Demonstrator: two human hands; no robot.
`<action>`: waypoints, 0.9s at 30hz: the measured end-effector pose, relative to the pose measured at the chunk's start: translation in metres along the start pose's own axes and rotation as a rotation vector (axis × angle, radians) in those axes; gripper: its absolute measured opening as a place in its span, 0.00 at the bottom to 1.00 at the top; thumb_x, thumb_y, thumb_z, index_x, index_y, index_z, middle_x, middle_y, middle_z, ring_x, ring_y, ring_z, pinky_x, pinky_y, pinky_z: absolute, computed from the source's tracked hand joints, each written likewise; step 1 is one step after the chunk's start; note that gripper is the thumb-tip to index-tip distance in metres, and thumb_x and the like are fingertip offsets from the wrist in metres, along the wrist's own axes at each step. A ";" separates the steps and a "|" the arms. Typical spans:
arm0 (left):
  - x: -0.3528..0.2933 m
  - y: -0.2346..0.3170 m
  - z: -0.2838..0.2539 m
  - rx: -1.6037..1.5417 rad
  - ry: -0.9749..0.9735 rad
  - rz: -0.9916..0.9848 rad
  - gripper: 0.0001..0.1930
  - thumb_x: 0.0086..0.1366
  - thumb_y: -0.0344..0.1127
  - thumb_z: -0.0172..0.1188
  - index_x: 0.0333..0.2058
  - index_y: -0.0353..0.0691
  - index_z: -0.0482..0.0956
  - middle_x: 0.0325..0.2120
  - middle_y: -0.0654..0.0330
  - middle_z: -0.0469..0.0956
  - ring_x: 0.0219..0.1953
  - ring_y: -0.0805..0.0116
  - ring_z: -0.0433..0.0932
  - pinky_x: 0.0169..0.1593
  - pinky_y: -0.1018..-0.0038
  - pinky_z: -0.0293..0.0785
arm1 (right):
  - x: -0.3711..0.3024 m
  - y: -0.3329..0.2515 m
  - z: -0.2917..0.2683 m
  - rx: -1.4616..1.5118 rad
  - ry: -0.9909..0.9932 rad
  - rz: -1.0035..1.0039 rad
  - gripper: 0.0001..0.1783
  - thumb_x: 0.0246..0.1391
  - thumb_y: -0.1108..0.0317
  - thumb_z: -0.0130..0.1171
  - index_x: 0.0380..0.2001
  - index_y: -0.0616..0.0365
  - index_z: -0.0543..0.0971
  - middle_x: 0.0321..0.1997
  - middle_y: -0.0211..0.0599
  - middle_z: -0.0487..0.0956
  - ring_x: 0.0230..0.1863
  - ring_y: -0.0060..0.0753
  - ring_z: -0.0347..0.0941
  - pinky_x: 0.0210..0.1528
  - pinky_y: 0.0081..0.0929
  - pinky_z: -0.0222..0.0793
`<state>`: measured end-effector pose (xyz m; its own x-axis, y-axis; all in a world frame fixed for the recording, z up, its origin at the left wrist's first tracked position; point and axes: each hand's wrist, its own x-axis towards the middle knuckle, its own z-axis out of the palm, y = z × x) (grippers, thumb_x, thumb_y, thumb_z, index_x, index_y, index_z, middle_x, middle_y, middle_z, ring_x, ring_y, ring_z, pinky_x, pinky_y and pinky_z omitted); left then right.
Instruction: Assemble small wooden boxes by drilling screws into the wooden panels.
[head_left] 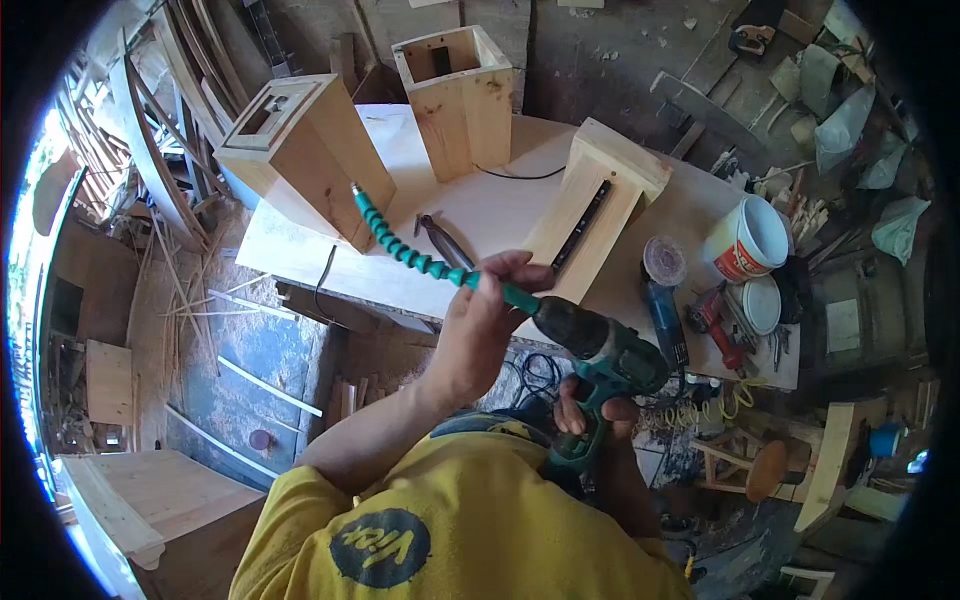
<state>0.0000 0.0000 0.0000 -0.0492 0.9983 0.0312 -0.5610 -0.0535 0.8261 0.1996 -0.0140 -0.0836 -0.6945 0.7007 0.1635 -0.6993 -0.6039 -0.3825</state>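
A green and black cordless drill is in my right hand, its fingers wrapped round the grip. From the chuck runs a green flexible drill shaft, curving up and left to a bare metal tip. My left hand is closed round the shaft's end near the chuck. Beyond my hands a wooden box with a black slotted strip lies on the table. Two more wooden boxes stand at the back, a left one and a middle one. Pincers lie between the boxes.
The pale tabletop spans the space ahead. On its right side are a white bucket, a clear tub, a blue power tool and a red tool. A yellow coiled hose hangs below. Wood strips litter the left floor.
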 end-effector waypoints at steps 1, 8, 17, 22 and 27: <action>0.004 0.003 0.010 -0.140 0.069 -0.006 0.24 0.62 0.58 0.45 0.44 0.44 0.67 0.40 0.53 0.73 0.46 0.60 0.70 0.53 0.57 0.63 | -0.001 0.002 -0.004 -0.020 0.027 0.033 0.48 0.38 0.57 0.64 0.59 0.66 0.52 0.47 0.56 0.72 0.27 0.38 0.73 0.35 0.32 0.67; 0.008 -0.008 0.028 -0.315 0.194 0.139 0.23 0.66 0.56 0.37 0.26 0.43 0.65 0.19 0.58 0.69 0.30 0.60 0.73 0.49 0.57 0.66 | 0.010 0.002 0.025 -0.062 0.214 0.053 0.40 0.42 0.55 0.62 0.53 0.72 0.61 0.34 0.42 0.75 0.24 0.30 0.70 0.32 0.28 0.62; 0.027 -0.009 0.035 -0.237 0.159 0.238 0.25 0.64 0.59 0.41 0.19 0.45 0.60 0.11 0.62 0.60 0.20 0.64 0.67 0.39 0.63 0.66 | 0.020 0.009 0.004 0.026 0.000 0.049 0.26 0.45 0.54 0.59 0.38 0.65 0.65 0.27 0.35 0.69 0.22 0.25 0.68 0.31 0.27 0.62; 0.028 -0.010 0.036 -0.212 0.169 0.250 0.26 0.63 0.60 0.42 0.16 0.46 0.59 0.09 0.64 0.58 0.17 0.67 0.64 0.35 0.67 0.65 | 0.021 0.010 0.007 0.046 -0.015 0.063 0.25 0.45 0.54 0.59 0.37 0.64 0.65 0.28 0.34 0.69 0.21 0.24 0.68 0.31 0.27 0.62; 0.028 -0.013 0.033 -0.220 0.199 0.197 0.27 0.63 0.61 0.43 0.15 0.46 0.59 0.08 0.64 0.57 0.15 0.67 0.62 0.33 0.68 0.64 | 0.015 0.016 0.000 0.143 0.028 0.085 0.25 0.41 0.57 0.59 0.36 0.66 0.67 0.29 0.38 0.71 0.21 0.27 0.69 0.32 0.28 0.63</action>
<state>0.0328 0.0295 0.0088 -0.3217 0.9455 0.0498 -0.6883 -0.2696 0.6735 0.1776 -0.0133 -0.0869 -0.7486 0.6539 0.1095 -0.6564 -0.7079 -0.2606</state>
